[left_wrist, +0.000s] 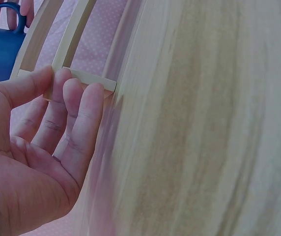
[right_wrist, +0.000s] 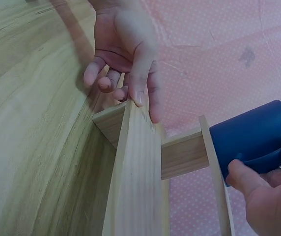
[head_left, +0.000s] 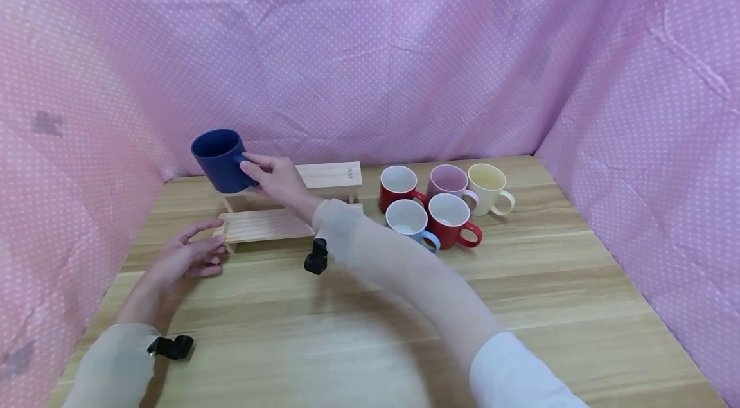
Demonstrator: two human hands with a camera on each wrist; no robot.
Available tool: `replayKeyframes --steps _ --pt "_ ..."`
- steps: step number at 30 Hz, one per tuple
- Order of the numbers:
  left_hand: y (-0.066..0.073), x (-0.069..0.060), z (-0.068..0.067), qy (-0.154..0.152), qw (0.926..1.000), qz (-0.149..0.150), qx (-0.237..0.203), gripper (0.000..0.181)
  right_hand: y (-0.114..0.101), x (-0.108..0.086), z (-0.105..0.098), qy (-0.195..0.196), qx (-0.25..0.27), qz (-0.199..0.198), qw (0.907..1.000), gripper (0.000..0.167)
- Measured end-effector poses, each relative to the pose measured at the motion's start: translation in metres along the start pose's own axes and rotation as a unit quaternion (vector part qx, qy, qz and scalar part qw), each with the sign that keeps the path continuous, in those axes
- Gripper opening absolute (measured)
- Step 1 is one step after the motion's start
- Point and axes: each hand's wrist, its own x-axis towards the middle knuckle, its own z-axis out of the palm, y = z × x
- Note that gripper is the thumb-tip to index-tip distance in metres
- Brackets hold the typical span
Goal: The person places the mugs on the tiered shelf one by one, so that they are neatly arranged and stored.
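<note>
A dark blue mug [head_left: 222, 167] is at the left end of the wooden rack's upper shelf [head_left: 329, 175], upright, its handle pinched by my right hand [head_left: 283, 183]. In the right wrist view the blue mug [right_wrist: 253, 137] is beside the upper board [right_wrist: 216, 177]; whether it touches cannot be told. My left hand [head_left: 185, 254] pinches the left end of the lower shelf [head_left: 266, 225] between thumb and fingers. The left wrist view shows that hand [left_wrist: 47, 132] gripping the board's end [left_wrist: 64, 59], other fingers loosely bent.
Right of the rack stand several upright mugs: a red one [head_left: 390, 199], a pink one [head_left: 442, 180], a cream one [head_left: 484, 189], a light blue one [head_left: 407, 221] and another red one [head_left: 445, 228]. Pink dotted cloth [head_left: 370, 61] hangs behind and beside the wooden table [head_left: 347, 331].
</note>
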Motion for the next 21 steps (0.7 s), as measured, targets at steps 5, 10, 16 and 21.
replayKeyframes --steps 5,10,16,21 --pt "0.002 0.000 -0.002 -0.003 0.9999 0.005 -0.013 0.040 -0.005 -0.001 -0.004 -0.015 -0.022 -0.015 0.9995 0.035" --pt "0.000 -0.001 -0.004 -0.002 0.9997 0.008 -0.024 0.039 -0.009 -0.007 -0.016 -0.024 -0.061 -0.033 0.9973 0.033" --pt "-0.003 -0.002 0.000 -0.002 0.9999 -0.007 -0.014 0.041 -0.012 -0.018 -0.042 -0.039 -0.122 -0.063 0.9897 0.034" --pt "0.000 0.001 0.002 0.002 0.9996 -0.001 -0.027 0.042 -0.028 -0.034 -0.077 -0.060 -0.133 -0.093 0.9849 0.035"
